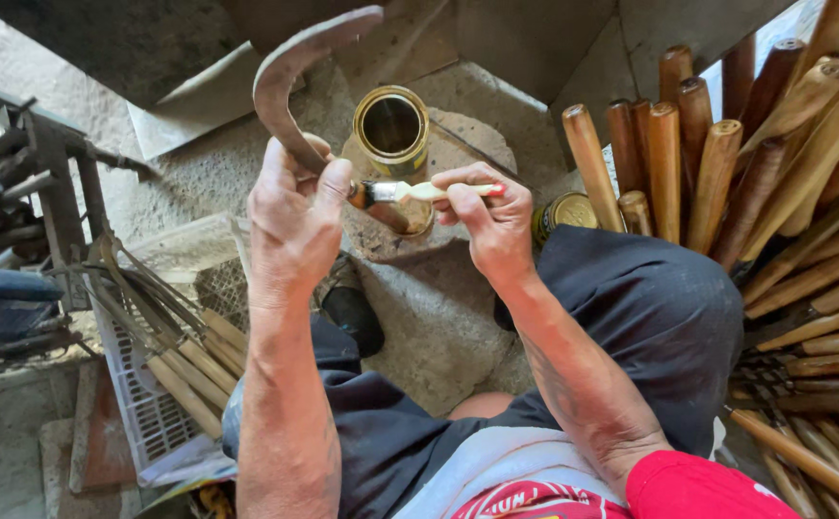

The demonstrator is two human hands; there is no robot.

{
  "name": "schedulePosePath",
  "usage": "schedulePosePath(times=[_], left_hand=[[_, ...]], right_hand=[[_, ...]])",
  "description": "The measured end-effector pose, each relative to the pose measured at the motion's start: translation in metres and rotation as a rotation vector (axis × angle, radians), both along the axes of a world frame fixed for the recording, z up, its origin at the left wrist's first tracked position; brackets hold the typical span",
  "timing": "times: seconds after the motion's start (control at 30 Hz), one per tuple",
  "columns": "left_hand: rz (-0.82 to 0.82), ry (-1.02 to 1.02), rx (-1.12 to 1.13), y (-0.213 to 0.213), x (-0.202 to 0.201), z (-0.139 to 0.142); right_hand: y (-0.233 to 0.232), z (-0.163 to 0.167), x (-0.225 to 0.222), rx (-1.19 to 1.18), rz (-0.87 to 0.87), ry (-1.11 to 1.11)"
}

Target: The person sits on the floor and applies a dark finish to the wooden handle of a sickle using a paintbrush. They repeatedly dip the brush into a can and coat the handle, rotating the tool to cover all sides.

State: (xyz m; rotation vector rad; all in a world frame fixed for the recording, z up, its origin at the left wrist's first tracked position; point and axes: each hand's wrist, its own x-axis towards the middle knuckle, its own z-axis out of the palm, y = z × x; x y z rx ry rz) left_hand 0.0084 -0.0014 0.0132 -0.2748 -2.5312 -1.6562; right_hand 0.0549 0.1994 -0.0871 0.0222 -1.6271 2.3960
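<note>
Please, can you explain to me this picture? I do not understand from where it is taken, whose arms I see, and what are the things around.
There is no machine here. The single picture comes from a camera worn on a person's head, looking down, so both arms are that person's own. The left hand grips a sickle with a curved metal blade. The right hand holds a small paintbrush, its bristles against the sickle's handle. Just beyond stands an open tin can on the rough concrete floor. At the right leans a stack of wooden handles. At the left, more sickles lie on a white plastic crate.
</note>
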Motion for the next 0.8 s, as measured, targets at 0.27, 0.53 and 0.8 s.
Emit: schedulePosePath(times=[0.27, 0.53, 0.8], left_hand=[[0.067, 0.133, -0.101, 0.013, -0.002, -0.005], [0.014, 0.152, -0.136, 0.009, -0.004, -0.009], [-0.036, 0.197, -0.191, 0.009, -0.008, -0.011]], right_hand=[[0.019, -0.007, -0.005, -0.179, -0.069, 0.035], [0.032, -0.032, -0.004, -0.116, -0.154, 0.001], [0.031, -0.026, -0.009, -0.119, -0.128, 0.010]])
